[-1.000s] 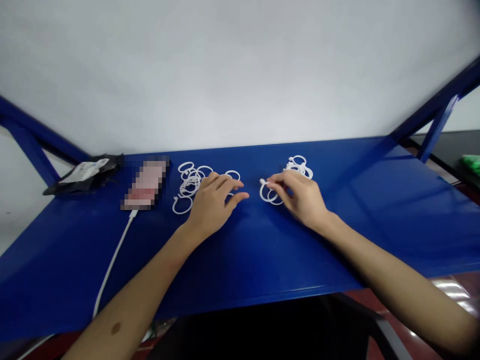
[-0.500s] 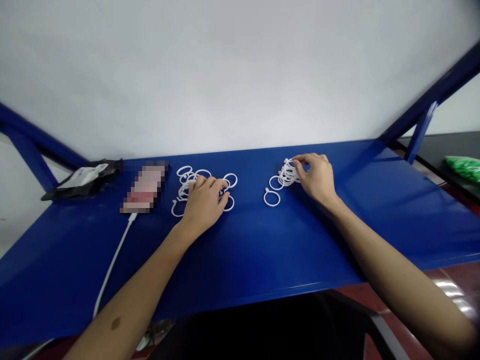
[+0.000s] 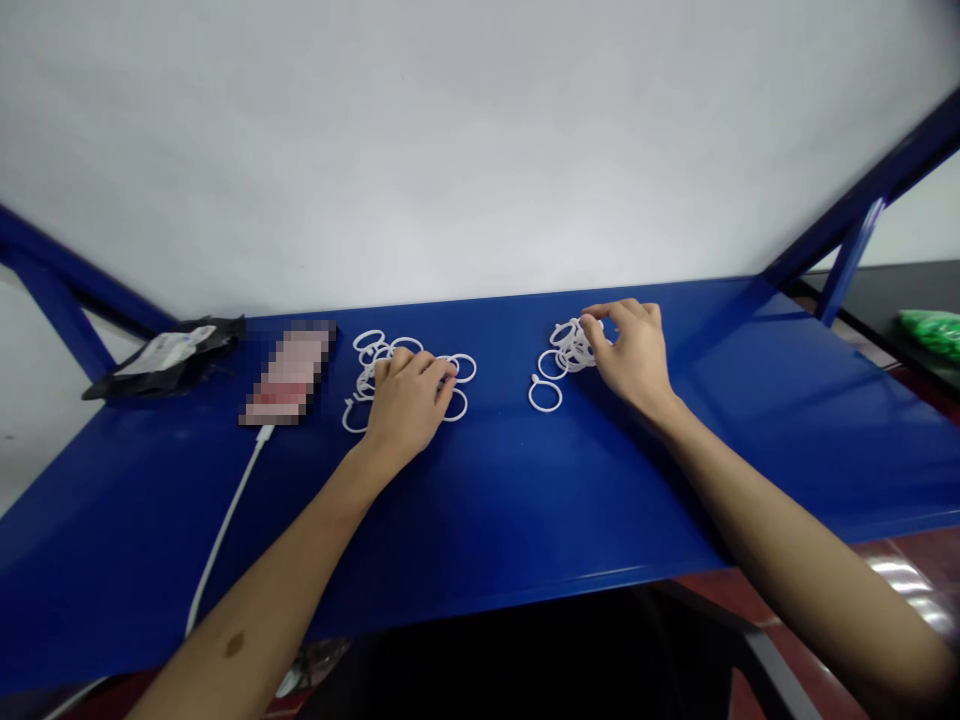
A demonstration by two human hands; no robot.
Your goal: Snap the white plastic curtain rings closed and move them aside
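Note:
My left hand (image 3: 409, 400) rests over a loose cluster of white plastic rings (image 3: 369, 341), which look like curtain rings with small eyelets. Its thumb and forefinger are pinched together at a ring (image 3: 463, 368) on the cluster's right side; the palm hides several others. My right hand (image 3: 631, 350) hovers at the right edge of a second, tighter heap of white rings (image 3: 574, 352). Thumb and forefinger there are slightly apart, with no ring seen gripped between them. One ring (image 3: 545, 395) lies separately in front of that heap.
Left of the rings lies a blurred-out phone (image 3: 289, 375) with a white cable (image 3: 225, 530) running off the front edge. A black plastic bag (image 3: 169, 355) with a white label sits farther left. The blue table (image 3: 510, 500) meets a pale wall behind; blue braces stand at both ends.
My right fingers have parted, and a ring now lies on the left of the right heap. My left thumb has closed toward the forefinger, and the ring beside them has shifted slightly.

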